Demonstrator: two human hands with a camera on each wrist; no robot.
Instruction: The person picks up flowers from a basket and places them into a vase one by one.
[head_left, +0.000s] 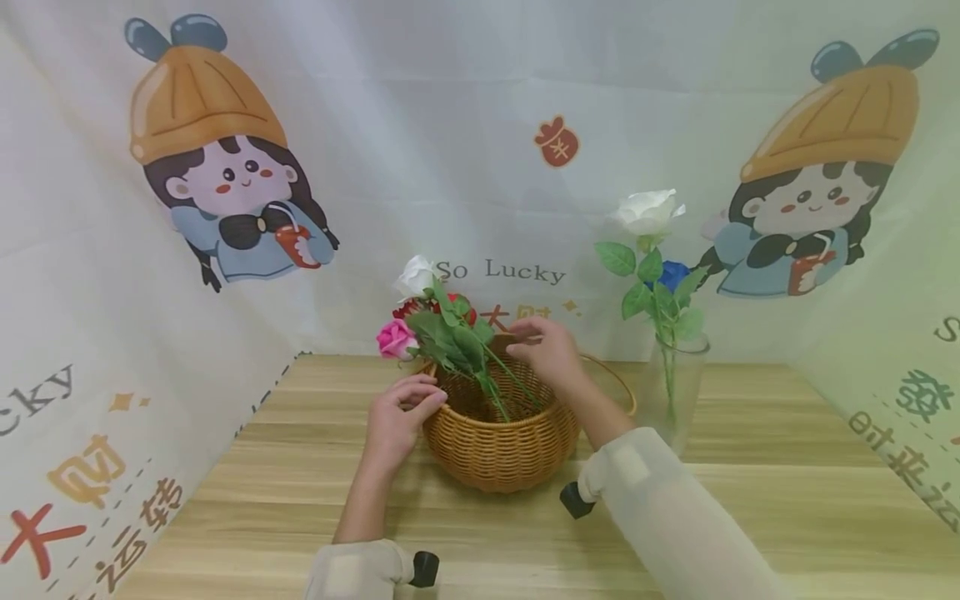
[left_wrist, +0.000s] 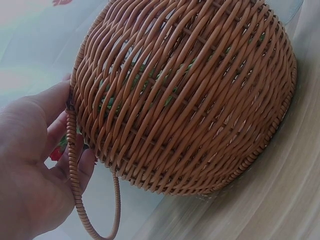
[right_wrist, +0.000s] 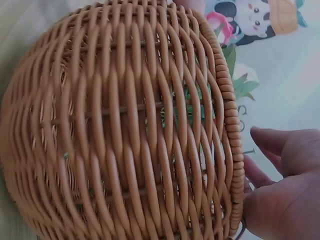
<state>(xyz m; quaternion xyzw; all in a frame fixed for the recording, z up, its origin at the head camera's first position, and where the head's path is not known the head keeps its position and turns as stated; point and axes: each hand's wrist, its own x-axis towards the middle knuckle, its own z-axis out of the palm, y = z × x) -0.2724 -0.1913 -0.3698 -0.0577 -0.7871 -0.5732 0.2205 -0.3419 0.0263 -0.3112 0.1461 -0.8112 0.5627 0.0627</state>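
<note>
A round brown wicker basket stands upright with artificial flowers leaning out over its left side: a white rose, a pink rose and partly hidden red blooms. Their green stems slant down inside. At the left rim my left hand pinches the basket, thumb outside; in the left wrist view its fingers lie behind the rim beside the thin loop handle. My right hand hovers over the back right rim with fingers loosely bent. In the right wrist view that hand is beside the rim, gripping nothing visible.
A clear glass vase stands right of the basket, close to the right forearm. It holds a tall white rose and a blue rose. Printed cloth walls in the wooden table at the back and sides.
</note>
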